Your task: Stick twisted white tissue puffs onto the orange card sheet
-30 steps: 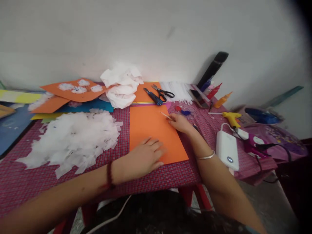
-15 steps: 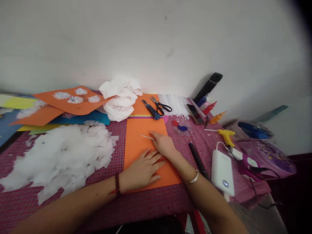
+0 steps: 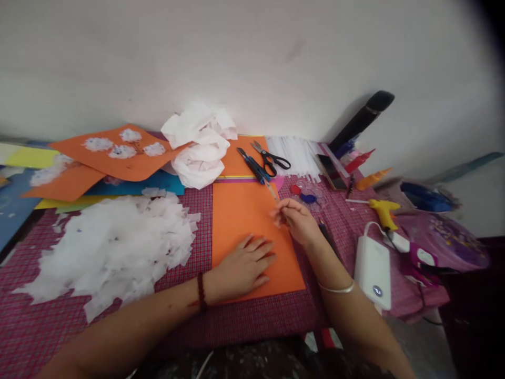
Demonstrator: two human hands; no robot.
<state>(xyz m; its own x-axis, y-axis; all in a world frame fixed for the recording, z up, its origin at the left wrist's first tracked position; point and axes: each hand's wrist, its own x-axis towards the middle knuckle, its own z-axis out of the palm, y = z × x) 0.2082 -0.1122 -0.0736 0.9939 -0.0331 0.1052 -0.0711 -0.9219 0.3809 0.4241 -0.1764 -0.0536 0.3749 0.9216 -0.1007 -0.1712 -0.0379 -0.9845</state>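
My left hand (image 3: 242, 267) lies flat with fingers spread on the orange sheet of paper (image 3: 240, 216), over its lower middle. Above the sheet's right edge is my right hand (image 3: 299, 221), its fingers pinched round a thin pale stick (image 3: 272, 191). The stick's tip points up and left, close to the blue utility knife (image 3: 254, 166); its exact kind is too blurred to tell. Black-handled scissors (image 3: 272, 158) lie beside the knife. A clear palette (image 3: 310, 199) with red and blue paint sits right of the sheet.
At left is a heap of white tissue pieces (image 3: 122, 237), with decorated orange paper (image 3: 118, 158) behind it. Crumpled white tissue (image 3: 201, 152) stands near the wall. At right are a phone (image 3: 331, 171), a yellow glue gun (image 3: 382, 210) and a white power bank (image 3: 373, 271).
My right hand has lifted away from beside the left hand and moved up and right with the stick. My left hand stays flat on the sheet. The whole view has shifted slightly.
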